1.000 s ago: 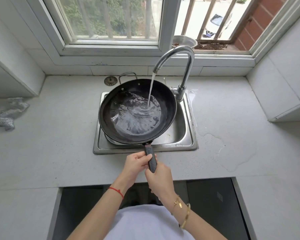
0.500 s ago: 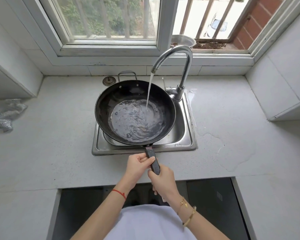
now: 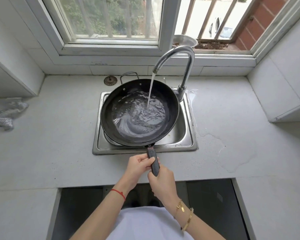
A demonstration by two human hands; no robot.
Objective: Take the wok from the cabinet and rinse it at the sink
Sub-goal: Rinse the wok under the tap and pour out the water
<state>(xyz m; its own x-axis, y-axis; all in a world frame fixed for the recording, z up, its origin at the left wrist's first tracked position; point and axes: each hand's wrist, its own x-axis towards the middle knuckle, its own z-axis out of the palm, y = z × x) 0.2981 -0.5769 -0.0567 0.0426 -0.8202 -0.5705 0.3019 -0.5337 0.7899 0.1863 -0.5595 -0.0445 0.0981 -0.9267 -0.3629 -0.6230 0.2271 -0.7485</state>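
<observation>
Both hands, left hand (image 3: 138, 166) and right hand (image 3: 161, 180), curled round the dark handle (image 3: 153, 161) of a round black wok (image 3: 139, 112), holding rippling water over the steel sink (image 3: 185, 134), beneath the curved chrome tap's (image 3: 178, 66) stream

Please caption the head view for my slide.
Both hands hold the wok over the sink under the running tap.

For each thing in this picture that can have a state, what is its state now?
faucet: on, water streaming into the wok
wok: held over the sink, water pooled inside
sink: mostly covered by the wok
left hand: grips the wok handle
right hand: grips the handle end
window: left pane shut, right side open
countertop: wet patch right of sink
</observation>
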